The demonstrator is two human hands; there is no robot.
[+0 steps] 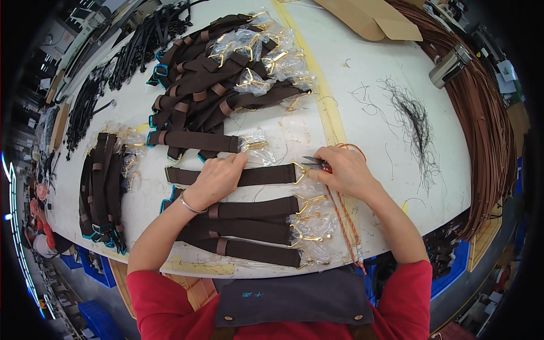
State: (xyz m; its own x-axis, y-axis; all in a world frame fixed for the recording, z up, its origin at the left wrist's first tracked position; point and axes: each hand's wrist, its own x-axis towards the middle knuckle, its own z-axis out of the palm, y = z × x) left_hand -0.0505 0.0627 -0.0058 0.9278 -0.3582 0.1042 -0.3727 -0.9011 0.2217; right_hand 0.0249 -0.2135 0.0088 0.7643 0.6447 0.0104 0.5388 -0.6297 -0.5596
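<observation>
A dark brown webbing strap (269, 175) lies crosswise in front of me, with a gold metal hook (298, 173) on its right end. My left hand (218, 180) is closed over the strap's middle, fingertips at its far edge. In my right hand (345, 170) is a small pair of scissors (313, 161), dark blades pointing left beside the hook and a bit of red handle showing. An orange cord (345, 224) loops down from near that hand. Nearer me, several similar straps (255, 207) lie side by side, their gold hooks wrapped in clear plastic.
A heap of brown straps (198, 85) fills the far middle, another bundle (102, 181) the left. Loose dark threads (416, 122) lie at the right, near a steel flask (450, 65) and long brown strips (481, 141). Cardboard (368, 17) lies at the far edge.
</observation>
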